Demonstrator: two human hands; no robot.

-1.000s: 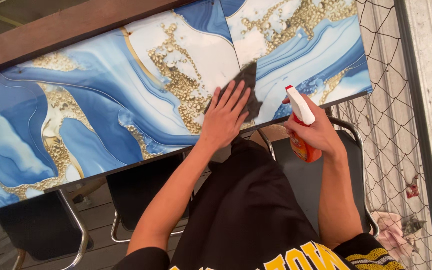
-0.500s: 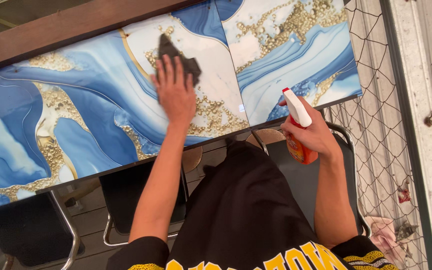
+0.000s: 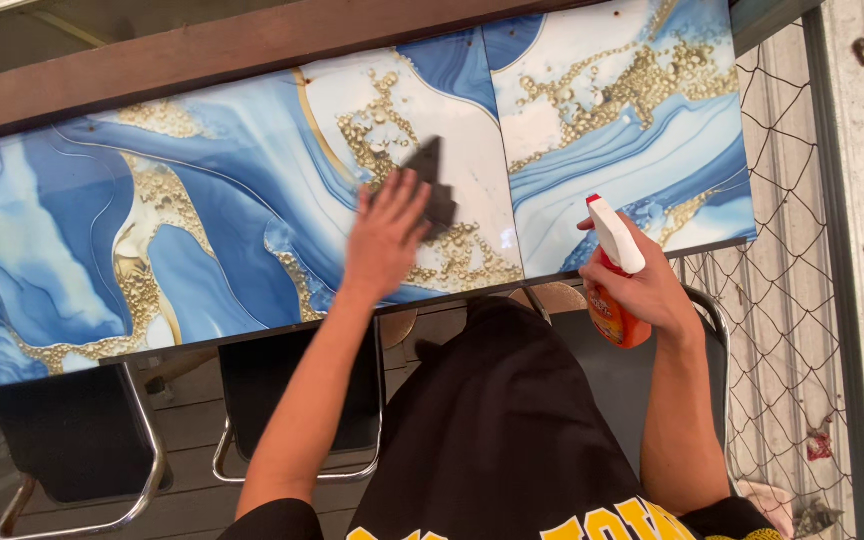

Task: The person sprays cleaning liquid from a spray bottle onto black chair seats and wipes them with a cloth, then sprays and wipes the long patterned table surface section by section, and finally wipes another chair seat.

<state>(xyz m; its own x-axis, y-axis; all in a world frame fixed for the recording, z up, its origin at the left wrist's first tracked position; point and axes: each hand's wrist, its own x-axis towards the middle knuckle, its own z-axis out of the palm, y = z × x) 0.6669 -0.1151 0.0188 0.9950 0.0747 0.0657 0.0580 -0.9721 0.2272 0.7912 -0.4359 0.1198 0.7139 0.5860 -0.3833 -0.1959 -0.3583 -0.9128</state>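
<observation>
Head view: left hand (image 3: 384, 235) flat, fingers spread on the dark cloth (image 3: 434, 185); right hand (image 3: 652, 290) clenched round the orange spray bottle (image 3: 612, 300).

Dark cloth (image 3: 434, 185) flat on countertop; orange spray bottle (image 3: 612, 290) held upright.

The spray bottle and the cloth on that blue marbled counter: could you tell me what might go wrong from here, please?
1. The right hand holds the orange spray bottle out past the blue-and-gold countertop edge, over a black chair; a loose grip could drop it.
2. The left hand presses only part of the dark cloth, so the cloth may bunch up or slip out.
3. The nozzle points toward the counter; an accidental squeeze might wet it or the left forearm.
</observation>
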